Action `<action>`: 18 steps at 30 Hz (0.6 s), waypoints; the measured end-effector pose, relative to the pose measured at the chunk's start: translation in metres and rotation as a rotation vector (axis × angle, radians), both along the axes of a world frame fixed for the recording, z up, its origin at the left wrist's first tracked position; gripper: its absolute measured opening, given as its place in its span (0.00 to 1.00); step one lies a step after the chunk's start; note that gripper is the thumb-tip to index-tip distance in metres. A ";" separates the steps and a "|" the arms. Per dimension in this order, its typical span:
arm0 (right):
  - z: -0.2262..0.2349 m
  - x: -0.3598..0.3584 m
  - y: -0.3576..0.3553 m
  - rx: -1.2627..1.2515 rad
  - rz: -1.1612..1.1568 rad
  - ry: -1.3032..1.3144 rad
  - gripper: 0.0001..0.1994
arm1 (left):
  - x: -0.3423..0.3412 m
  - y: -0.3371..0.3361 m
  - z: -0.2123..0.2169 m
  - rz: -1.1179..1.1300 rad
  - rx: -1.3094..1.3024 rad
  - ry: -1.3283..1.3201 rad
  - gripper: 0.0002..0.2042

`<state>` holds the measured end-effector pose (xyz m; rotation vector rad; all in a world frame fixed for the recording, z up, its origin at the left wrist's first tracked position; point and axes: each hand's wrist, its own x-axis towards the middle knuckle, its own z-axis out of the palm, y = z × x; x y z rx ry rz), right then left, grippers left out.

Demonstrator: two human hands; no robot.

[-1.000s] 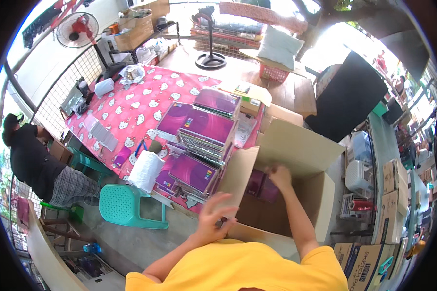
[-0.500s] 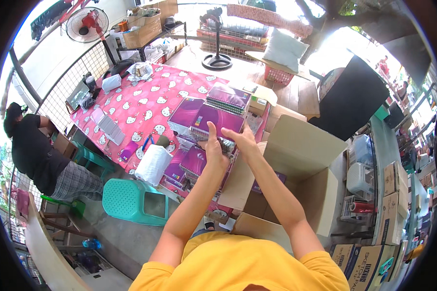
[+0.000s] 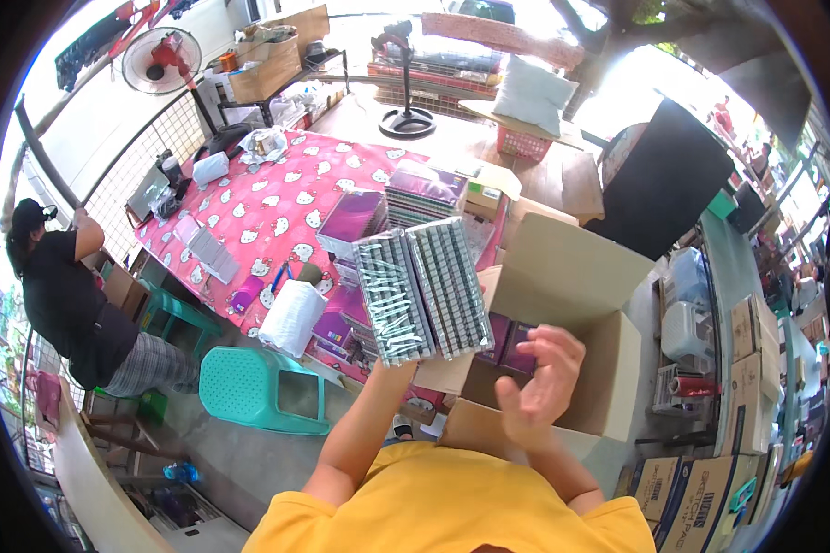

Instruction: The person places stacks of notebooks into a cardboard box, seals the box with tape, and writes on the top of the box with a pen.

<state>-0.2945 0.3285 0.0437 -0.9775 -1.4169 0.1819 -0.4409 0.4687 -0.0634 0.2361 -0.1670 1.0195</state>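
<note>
A block of spiral notebooks [image 3: 452, 286], wire-bound edges facing up, is in my left hand [image 3: 392, 375], which grips it from below; most of those fingers are hidden behind the block. My right hand [image 3: 542, 387] is apart from it, empty, fingers spread and bent, over the front of an open cardboard box [image 3: 572, 263]. Inside the box, purple notebooks [image 3: 518, 348] lie against its left side. More purple notebooks [image 3: 424, 184] stand stacked on the table beyond my left hand, with others [image 3: 341, 318] lower down at its near edge.
The table has a pink patterned cloth [image 3: 277, 207]. A white plastic-wrapped roll [image 3: 292, 313] stands at its near edge, beside a teal stool [image 3: 249, 387]. A person in black [image 3: 60, 295] is at the far left. Cartons [image 3: 701, 498] stand at the lower right.
My left hand has lifted a block of notebooks off the table stack and brought it nearer, spirals up. My right hand has come away from the stack, back and right to the box.
</note>
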 end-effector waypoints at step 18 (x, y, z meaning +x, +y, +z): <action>-0.178 0.180 0.033 -1.614 0.233 0.727 0.15 | -0.047 -0.076 -0.027 -0.110 -0.147 -0.129 0.40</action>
